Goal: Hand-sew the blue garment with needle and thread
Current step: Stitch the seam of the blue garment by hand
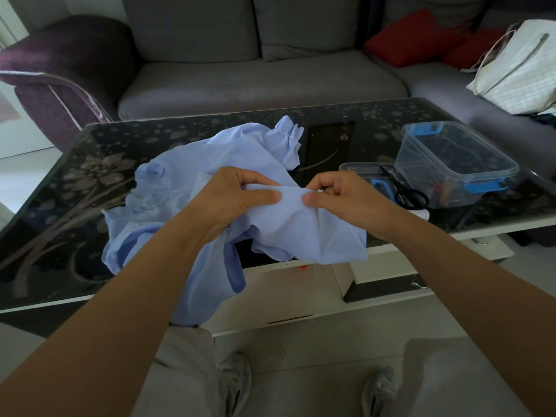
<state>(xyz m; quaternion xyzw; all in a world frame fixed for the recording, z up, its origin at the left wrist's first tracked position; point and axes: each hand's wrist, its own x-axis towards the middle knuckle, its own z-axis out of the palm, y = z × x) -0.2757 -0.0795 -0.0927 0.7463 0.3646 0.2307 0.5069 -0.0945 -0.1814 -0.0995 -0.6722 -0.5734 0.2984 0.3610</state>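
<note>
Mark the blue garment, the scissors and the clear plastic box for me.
blue garment (186,164): head view, on the crumpled far part of the cloth.
scissors (398,185): head view, on the black shank just above the handle loops.
clear plastic box (436,185): head view, on its near wall.

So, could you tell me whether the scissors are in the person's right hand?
No, the scissors lie beside the clear plastic box, while the right hand pinches the blue garment.

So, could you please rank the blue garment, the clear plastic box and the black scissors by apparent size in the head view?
1. blue garment, clearly largest
2. clear plastic box
3. black scissors, smallest
The garment is partly nearer the camera, yet the gaps are plain.
</note>
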